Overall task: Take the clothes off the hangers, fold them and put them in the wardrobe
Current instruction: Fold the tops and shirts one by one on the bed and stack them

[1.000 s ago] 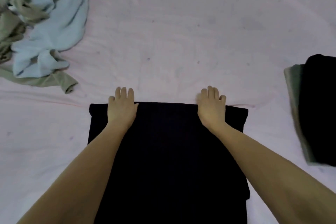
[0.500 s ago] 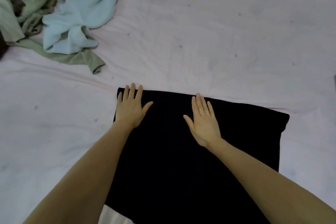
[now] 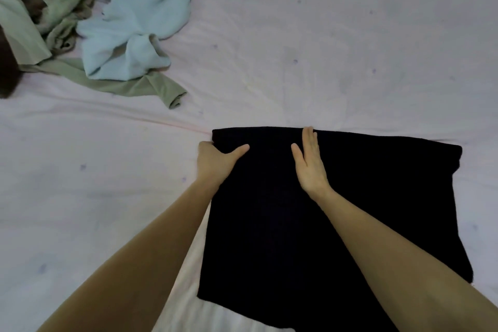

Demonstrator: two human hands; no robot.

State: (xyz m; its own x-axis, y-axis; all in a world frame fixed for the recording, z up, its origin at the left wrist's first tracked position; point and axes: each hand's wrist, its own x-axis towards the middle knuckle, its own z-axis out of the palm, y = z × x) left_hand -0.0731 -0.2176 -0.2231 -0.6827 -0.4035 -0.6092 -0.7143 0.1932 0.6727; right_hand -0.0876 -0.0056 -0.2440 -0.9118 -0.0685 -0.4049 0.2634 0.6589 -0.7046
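A pale pink bed sheet (image 3: 323,48), lightly creased and dotted with small faint marks, fills almost the whole view from above.

On it, low and right of centre, lies a flat, roughly rectangular black knitted garment (image 3: 363,210), folded and spread smooth; its far edge runs across the middle of the view and its near edge reaches the bottom (the fabric is too dark to show seams or sleeves).

At the top left corner sits a loose heap of unfolded clothes, well apart from the black piece. A crumpled olive-green cloth garment (image 3: 48,8) makes up most of the heap, with one strip trailing out towards the centre of the bed. A rumpled light blue soft garment (image 3: 140,21) lies over and beside it, touching it.

Two bare forearms reach in from the bottom edge. The left hand (image 3: 215,162) is at the black garment's far left corner: its thumb lies on top of the fabric and its fingers curl under the edge, so its grip is clamped on that corner. The right hand (image 3: 310,164) rests on the garment near the middle of its far edge, turned partly on its side, fingers straight and together, thumb spread away, holding nothing.
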